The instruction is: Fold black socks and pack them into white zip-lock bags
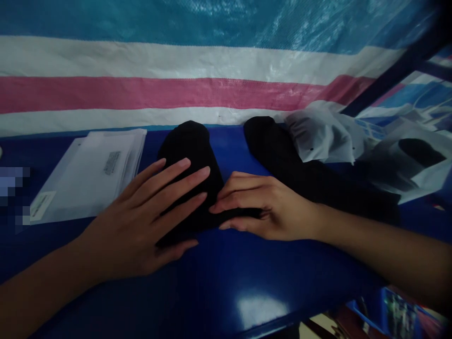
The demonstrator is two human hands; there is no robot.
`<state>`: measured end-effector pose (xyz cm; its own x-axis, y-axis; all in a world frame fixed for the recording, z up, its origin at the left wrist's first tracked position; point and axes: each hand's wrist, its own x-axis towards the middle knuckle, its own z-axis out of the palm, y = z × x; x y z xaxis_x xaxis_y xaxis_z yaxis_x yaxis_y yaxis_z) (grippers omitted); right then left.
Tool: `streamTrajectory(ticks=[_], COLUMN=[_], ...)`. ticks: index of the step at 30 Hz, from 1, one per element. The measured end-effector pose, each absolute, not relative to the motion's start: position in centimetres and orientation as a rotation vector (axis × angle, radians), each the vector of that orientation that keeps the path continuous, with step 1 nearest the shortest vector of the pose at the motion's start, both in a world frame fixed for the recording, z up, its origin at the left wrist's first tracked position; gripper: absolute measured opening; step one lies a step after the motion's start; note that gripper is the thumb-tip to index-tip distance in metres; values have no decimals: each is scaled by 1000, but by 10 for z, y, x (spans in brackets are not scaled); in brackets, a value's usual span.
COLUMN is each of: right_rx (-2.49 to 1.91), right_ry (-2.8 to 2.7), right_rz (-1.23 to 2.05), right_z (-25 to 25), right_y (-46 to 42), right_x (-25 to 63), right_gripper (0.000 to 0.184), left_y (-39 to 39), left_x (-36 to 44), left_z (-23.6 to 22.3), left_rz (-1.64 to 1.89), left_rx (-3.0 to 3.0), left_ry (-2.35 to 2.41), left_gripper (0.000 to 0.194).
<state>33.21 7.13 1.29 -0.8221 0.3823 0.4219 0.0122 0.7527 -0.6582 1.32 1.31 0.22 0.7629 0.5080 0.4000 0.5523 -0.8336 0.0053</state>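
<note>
A soft black cloth piece, rounded at its far end and much like a sock, lies on the blue table in front of me. My left hand rests flat on it with fingers spread, hiding much of its left side. From the right, my right hand pinches the cloth's near right edge between thumb and fingers. A dark strip of the cloth shows beneath that palm. Whether it is truly a sock cannot be made out.
Frosted plastic bags with labels lie stacked at left. At right sit more black cloth, a crumpled translucent bag and a bag holding something black. A striped tarp hangs behind the blue table. A blue bin stands below, front right.
</note>
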Motion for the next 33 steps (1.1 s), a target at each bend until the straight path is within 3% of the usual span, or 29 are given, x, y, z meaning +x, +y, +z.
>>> streamTrajectory(ticks=[5,16,21,28,33], right_rx=[-269,-411,-348,-588,-436], right_ry=[-2419,-2430,-2422,-2384,-2337], right_rz=[844,885,827,927,625], right_z=[12,15,11,12,7], right_y=[70,71,72,71,73], right_x=[330,331,331,334,336], right_gripper=[26,23,25,27,50], left_y=[20,21,23,15,17], left_x=[15,7,3,6,9], left_z=[0,-3,-5,-7,-3], left_rz=[-579,-755,-736,-727,-775], left_rx=[-2912,-2917,-2933,-2855,-2839], left_ry=[-835,-1179,-1187,-1315,-1373], left_gripper=[91,51,56,51,43])
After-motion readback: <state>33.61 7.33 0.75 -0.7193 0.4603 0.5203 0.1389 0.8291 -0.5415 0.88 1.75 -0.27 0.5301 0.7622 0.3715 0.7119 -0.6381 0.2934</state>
